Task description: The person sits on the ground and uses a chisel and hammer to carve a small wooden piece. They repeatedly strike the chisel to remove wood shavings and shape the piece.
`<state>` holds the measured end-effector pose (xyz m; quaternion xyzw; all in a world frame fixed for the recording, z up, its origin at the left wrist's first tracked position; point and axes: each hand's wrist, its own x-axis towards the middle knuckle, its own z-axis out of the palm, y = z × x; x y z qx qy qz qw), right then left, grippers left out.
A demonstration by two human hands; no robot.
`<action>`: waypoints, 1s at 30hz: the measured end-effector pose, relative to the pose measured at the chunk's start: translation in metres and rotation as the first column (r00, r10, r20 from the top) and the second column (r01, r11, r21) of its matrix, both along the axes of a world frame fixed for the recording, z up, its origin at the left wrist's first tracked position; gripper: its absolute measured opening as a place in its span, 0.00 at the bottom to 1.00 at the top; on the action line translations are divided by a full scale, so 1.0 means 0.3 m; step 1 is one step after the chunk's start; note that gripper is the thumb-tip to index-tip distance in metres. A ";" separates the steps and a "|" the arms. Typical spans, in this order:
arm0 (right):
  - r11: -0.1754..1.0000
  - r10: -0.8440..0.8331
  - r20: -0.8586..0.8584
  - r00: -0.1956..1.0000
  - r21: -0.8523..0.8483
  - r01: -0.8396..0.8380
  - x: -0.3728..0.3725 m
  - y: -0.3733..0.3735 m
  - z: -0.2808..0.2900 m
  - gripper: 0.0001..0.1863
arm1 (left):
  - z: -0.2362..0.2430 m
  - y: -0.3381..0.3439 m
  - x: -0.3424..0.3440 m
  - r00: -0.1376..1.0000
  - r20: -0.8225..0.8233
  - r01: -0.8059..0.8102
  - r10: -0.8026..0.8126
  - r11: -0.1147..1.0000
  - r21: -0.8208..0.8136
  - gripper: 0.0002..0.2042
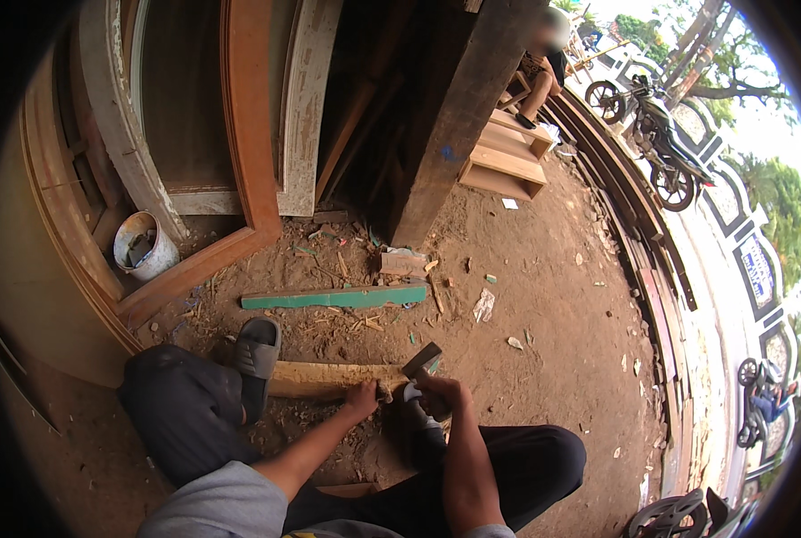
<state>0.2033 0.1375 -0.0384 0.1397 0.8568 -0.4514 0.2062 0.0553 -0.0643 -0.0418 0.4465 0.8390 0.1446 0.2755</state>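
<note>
A pale wooden beam (315, 379) lies on the ground between my feet, its left end by my grey slide sandal (259, 350). My left hand (362, 399) is closed at the beam's right part, around something small and dark that I cannot make out. Beside it, my right hand (444, 393) grips a hammer (421, 359) with a dark, blocky head. That head is just above the beam's right end, close to my left hand. My right foot is partly hidden beneath my right hand.
Ahead lies a green-edged board (333, 298) among wood chips, near a short wood block (403, 262). A white bucket (145, 246) stands by leaning frames (250, 117). A thick post (459, 125) rises ahead. Right are a wooden step-like unit (505, 160), a seated person, stacked planks (634, 242) and motorcycles (661, 139).
</note>
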 end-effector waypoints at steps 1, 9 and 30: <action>1.000 0.001 0.064 0.998 0.003 -0.001 -0.020 -0.015 0.027 0.16 | -0.006 -0.011 -0.004 1.000 -0.005 -0.009 0.010 1.000 0.016 0.25; 0.991 0.124 0.079 0.989 0.047 -0.128 -0.035 -0.024 0.082 0.18 | -0.042 -0.034 -0.011 1.000 0.023 0.005 -0.005 1.000 -0.028 0.29; 1.000 0.012 0.144 0.989 -0.003 -0.012 -0.006 0.006 0.016 0.18 | 0.023 -0.025 0.008 0.996 -0.062 0.067 -0.069 0.997 -0.033 0.29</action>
